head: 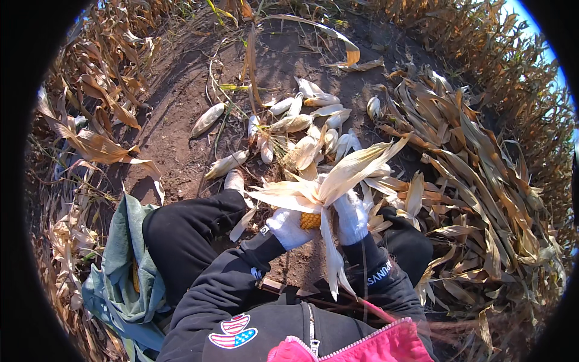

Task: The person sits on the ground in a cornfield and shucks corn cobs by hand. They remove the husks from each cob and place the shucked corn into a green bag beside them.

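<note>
My left hand [291,228], in a white glove, is closed around a yellow corn cob [310,221], its kernels bare on the near side. Pale dry husk leaves [348,174] spread out from the cob's far end and hang down beside it. My right hand [351,217], gloved too, is at the right of the cob, against the peeled-back husk; its fingers are partly hidden under the leaves. Beyond both hands lies a pile of corn ears in their husks [301,124] on the soil.
Stacked dry corn stalks and leaves [470,158] lie at the right. A green-blue sack [131,267] with a cob inside stands by my left knee. Single husked ears [208,120] rest on the bare soil [167,131]. Standing dry corn [452,27] borders the ground.
</note>
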`<state>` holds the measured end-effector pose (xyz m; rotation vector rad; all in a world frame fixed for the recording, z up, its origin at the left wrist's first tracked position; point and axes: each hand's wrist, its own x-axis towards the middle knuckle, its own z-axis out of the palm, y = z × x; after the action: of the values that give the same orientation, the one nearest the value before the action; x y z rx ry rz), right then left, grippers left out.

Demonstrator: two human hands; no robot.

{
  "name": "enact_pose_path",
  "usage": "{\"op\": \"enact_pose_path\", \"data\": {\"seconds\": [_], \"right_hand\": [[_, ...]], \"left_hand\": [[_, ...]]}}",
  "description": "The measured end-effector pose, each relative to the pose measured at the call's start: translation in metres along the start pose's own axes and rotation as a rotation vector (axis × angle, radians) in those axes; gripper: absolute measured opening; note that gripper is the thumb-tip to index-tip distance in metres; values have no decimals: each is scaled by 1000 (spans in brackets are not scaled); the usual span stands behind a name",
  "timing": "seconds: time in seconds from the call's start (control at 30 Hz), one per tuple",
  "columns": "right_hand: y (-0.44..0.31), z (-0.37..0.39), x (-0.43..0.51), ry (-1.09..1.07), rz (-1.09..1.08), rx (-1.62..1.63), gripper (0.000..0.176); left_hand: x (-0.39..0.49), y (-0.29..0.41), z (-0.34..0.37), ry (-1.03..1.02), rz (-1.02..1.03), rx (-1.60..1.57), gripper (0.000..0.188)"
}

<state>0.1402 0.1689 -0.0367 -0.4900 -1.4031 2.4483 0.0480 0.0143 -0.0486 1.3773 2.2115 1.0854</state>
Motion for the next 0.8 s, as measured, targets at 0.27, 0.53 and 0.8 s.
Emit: {"op": "enact_pose_path", "data": {"seconds": [0.27, 0.53, 0.8], "right_hand": [[-13, 16, -7, -53, -308, -490, 25], [-5, 0, 1, -75, -301, -321, 26], [-41, 3, 1, -173, -672, -908, 28]], "left_hand": [[2, -64, 58, -139, -69, -653, 50], [5, -14, 22, -135, -176, -742, 68], [4, -22, 37, -84, -60, -746, 42]]}}
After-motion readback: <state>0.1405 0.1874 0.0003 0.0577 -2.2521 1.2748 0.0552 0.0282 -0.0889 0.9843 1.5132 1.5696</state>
